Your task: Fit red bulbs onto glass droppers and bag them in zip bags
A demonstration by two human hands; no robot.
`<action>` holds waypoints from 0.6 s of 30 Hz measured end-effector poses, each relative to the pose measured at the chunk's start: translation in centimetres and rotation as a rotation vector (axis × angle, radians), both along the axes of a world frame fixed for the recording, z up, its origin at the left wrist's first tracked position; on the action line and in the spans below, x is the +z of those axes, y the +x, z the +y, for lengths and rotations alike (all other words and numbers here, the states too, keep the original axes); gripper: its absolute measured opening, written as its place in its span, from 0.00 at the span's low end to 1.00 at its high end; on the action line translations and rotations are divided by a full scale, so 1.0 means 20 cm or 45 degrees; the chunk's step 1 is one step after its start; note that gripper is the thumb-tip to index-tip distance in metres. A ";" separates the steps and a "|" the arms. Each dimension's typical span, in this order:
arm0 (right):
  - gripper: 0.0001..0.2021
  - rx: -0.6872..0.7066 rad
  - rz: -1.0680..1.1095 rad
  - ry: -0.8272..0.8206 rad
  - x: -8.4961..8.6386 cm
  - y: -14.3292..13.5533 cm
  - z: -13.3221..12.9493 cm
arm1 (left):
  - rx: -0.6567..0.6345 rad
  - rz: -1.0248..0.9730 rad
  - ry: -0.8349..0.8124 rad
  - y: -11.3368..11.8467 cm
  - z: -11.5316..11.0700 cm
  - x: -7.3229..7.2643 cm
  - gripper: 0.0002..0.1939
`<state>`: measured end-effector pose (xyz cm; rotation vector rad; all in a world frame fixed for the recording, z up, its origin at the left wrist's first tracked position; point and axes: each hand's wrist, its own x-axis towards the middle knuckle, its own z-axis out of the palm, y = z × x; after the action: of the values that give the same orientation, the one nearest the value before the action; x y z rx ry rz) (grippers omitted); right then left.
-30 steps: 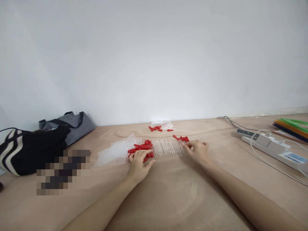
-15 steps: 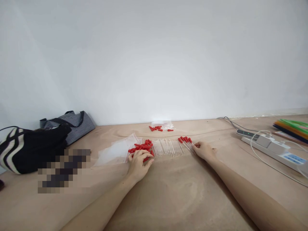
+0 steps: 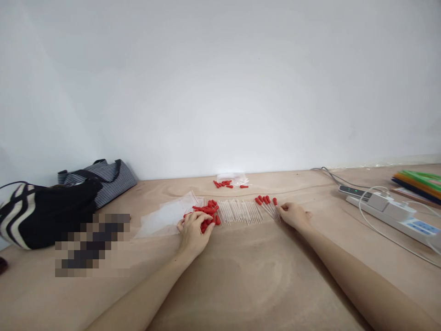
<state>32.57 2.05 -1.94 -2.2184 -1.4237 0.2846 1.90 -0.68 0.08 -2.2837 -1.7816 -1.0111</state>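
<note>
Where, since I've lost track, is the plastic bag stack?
In the head view, the stack lies left of centre, beside the red pieces at the left hand.

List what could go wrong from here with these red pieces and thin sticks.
The left hand, curled over the heaped red pieces, might scatter some onto the plastic bags beside them. The right hand, at the red-tipped sticks, could nudge them askew. The loose row of thin sticks may roll if bumped.
</note>
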 end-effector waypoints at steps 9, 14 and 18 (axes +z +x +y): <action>0.15 0.007 -0.012 0.008 0.01 0.00 0.00 | -0.006 0.171 0.085 -0.03 0.13 0.03 0.10; 0.14 0.022 -0.011 0.070 0.02 -0.02 -0.01 | -0.131 0.287 -0.037 -0.03 0.24 0.08 0.11; 0.13 0.104 -0.056 0.178 0.03 -0.07 -0.03 | -0.156 0.280 -0.082 0.00 0.26 0.10 0.07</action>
<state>31.24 1.45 -1.40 -2.0692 -1.5122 0.1595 1.84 4.43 1.99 -2.4585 -1.6285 -0.6938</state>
